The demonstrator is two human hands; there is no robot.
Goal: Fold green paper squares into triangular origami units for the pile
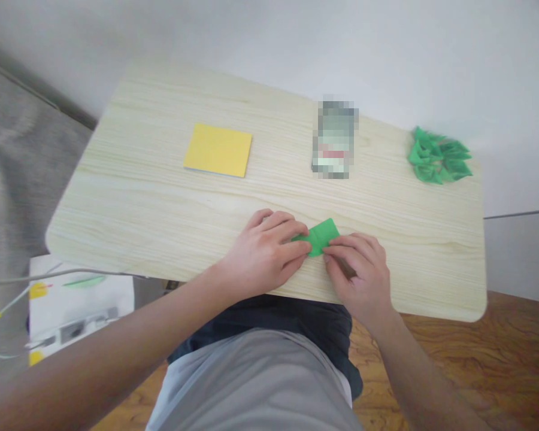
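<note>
A small piece of folded green paper (323, 236) lies near the front edge of the light wood table. My left hand (272, 248) holds its left part down, the bent fingertips covering that end. At the lower right edge, my right hand (362, 269) pinches the paper between thumb and fingers. Its upper right corner sticks out uncovered between the two hands. Several folded green paper pieces (440, 157) sit grouped at the table's back right. Farther back on the left is a flat stack of yellow paper (218, 151), with a thin blue edge showing beneath.
A phone-like object (335, 140), blurred by pixels, lies at the back middle of the table (130, 209). A white wall rises behind. Below on the left, a white surface (81, 299) carries a power strip and cables. One cable runs past the table's left front edge.
</note>
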